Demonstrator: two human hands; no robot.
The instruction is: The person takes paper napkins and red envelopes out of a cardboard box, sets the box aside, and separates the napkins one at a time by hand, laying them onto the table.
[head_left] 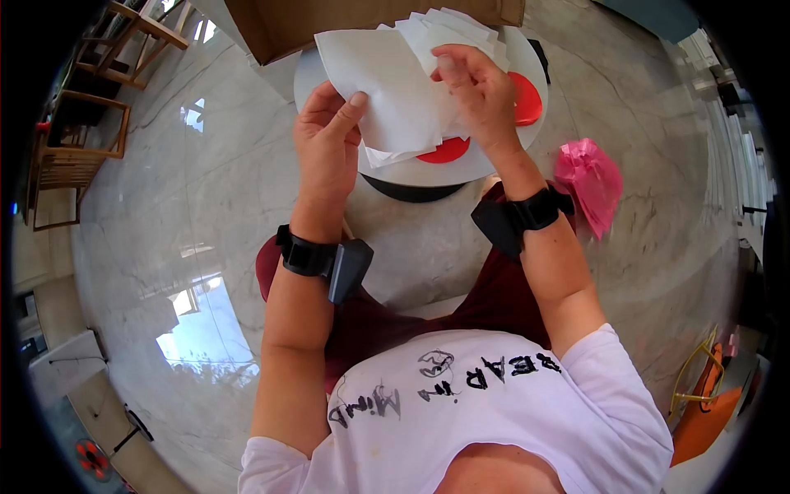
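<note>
My left hand [329, 132] pinches the left edge of a white paper sheet [387, 86], its thumb lying on top. My right hand [481, 95] is at the sheet's right side, with thumb and fingers curled together. Whether it grips the sheet's edge or something thin is hidden. Beneath and behind lies a loose pile of white sheets [457, 31] on a round white stool top [420, 171]. A red round piece [445, 151] shows under the sheets, and another red piece [527, 100] is beside my right wrist.
An open cardboard box [280, 34] stands behind the stool. On the marble floor [206, 206], a pink plastic bag [589, 185] lies to the right. Wooden chairs [86, 148] stand at left, with a fan [92, 459] lower down. An orange bag [709, 424] is at lower right.
</note>
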